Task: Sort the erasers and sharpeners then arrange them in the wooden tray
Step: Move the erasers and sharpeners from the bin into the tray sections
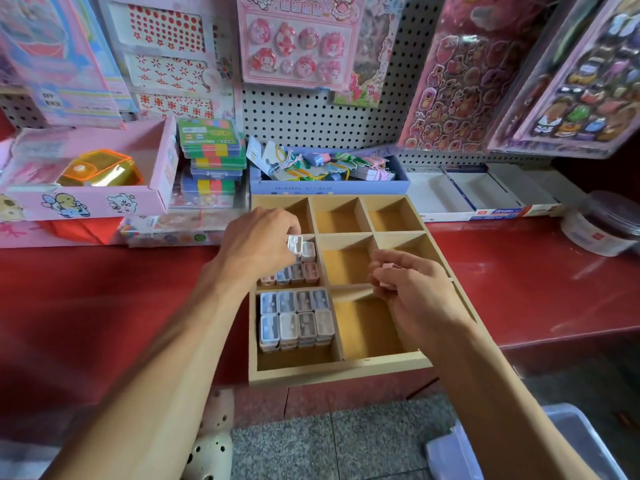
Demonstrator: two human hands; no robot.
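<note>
Now the left hand (258,239) pinches a sharpener (294,244) over the tray's (341,370) left-middle compartment; the right hand (403,282) holds a pink piece (387,276). Next, seat it beside its row.

Both forearms bare, no sleeves; left hand (258,237), right hand (407,282) ungloved.

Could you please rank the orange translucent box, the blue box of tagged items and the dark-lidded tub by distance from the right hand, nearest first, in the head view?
From the right hand, over the wooden tray:
1. Blue box of tagged items, behind the tray, up and left of the hand.
2. Dark-lidded tub, far right on the red counter.
3. Orange translucent box, far left inside the pink carton.
</note>
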